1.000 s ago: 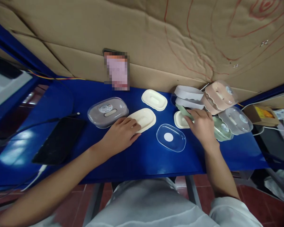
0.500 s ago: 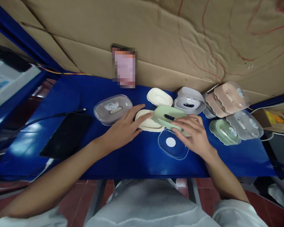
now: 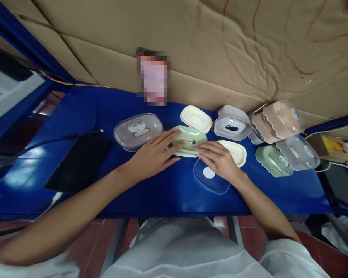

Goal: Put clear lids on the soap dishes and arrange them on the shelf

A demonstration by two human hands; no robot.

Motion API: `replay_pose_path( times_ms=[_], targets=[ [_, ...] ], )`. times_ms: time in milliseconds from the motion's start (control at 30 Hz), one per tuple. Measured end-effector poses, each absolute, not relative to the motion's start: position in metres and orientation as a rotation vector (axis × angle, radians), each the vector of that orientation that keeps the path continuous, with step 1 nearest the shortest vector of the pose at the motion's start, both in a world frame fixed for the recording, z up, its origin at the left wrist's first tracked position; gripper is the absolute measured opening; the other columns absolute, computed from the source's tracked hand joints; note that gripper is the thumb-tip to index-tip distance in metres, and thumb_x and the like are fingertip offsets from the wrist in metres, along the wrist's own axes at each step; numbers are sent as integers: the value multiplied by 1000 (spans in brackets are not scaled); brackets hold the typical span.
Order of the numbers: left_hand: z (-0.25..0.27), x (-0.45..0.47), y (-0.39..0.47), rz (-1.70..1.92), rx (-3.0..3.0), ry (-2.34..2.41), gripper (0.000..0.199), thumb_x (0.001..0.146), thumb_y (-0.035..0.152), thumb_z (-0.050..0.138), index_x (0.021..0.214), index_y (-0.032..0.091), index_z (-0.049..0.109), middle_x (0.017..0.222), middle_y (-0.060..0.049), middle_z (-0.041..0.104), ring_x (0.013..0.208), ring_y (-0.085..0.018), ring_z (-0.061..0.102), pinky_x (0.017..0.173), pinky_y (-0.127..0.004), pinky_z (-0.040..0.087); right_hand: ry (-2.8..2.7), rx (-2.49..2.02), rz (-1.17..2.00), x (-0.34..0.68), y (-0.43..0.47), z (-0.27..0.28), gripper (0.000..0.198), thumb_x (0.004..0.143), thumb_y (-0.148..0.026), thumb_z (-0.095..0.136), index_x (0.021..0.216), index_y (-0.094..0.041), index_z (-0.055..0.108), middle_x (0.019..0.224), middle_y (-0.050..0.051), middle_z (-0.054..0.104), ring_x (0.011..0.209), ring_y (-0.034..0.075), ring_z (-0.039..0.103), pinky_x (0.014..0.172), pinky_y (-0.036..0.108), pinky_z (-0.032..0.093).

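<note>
1. In the head view, the only one, the action was right at the middle of the bench (image 3: pixel 159 199): the green piece (image 3: pixel 191 132) sat slotted face up between two hands, near the grey lidded box (image 3: pixel 124 136).
2. There was the left hand (image 3: pixel 155 156), spread wide, fingers reaching over the left end of the green piece and thumb held apart at the near side.
3. And the right hand (image 3: pixel 217 159)! Its fingers were drawn narrow, tips touching the right end; whether the thumb pinched underneath, one could not tell.
4. The step looked like settling that piece squarely, and it called for pressure from both ends at once, so that neither end tipped up.
5. A pale rim showed along the near edge, though the fit beneath was hidden; feeling round that edge for a gap seemed the wise check.
6. Watch that right wrist: it passed over the clear lid (image 3: pixel 211 184), so keeping the heel of the hand light would have spared it a shove.
7. Tight quarters, too, with one cream piece (image 3: pixel 196 117) just behind and another cream piece (image 3: pixel 236 155) beyond the right fingers; small, level movements suited best.
</note>
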State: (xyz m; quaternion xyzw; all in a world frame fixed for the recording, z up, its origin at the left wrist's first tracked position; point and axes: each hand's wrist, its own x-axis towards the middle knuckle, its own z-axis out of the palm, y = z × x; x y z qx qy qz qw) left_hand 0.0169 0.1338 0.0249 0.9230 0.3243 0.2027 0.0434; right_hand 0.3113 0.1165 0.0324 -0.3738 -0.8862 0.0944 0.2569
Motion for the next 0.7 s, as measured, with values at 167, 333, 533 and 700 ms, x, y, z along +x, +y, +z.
replay_pose_path(
  times_ms=[167, 333, 533, 700],
  targets=[
    [24, 18, 134, 630, 2789, 1032, 35, 105, 19, 60, 139, 18, 68, 154, -17, 63, 155, -34, 49, 124, -53, 49, -2463, -1034, 228, 308, 116, 33, 27, 109, -26, 60, 130, -27, 78, 123, 8, 81, 118, 24, 74, 102, 45, 62],
    [28, 15, 131, 503, 2900, 1053, 29, 107, 22, 59, 132, 20, 72, 144, -15, 70, 144, -35, 60, 113, -51, 56, -2496, -982, 240, 305, 114, 39, 29, 110, -22, 57, 131, -27, 77, 125, 8, 80, 120, 24, 74, 104, 45, 61],
    [28, 21, 128, 579, 2912, 1015, 25, 104, 19, 59, 124, 17, 73, 134, -16, 73, 133, -33, 66, 110, -49, 56, -2492, -976, 180, 306, 113, 35, 30, 109, -20, 57, 133, -24, 75, 126, 9, 79, 123, 25, 72, 108, 46, 61],
    [31, 26, 124, 551, 2882, 1153, 26, 104, 18, 55, 123, 15, 72, 133, -17, 72, 131, -35, 67, 100, -49, 61, -2505, -1075, 273, 308, 110, 36, 44, 110, -22, 56, 153, -28, 61, 152, 11, 66, 148, 28, 57, 123, 54, 52]
  ],
)
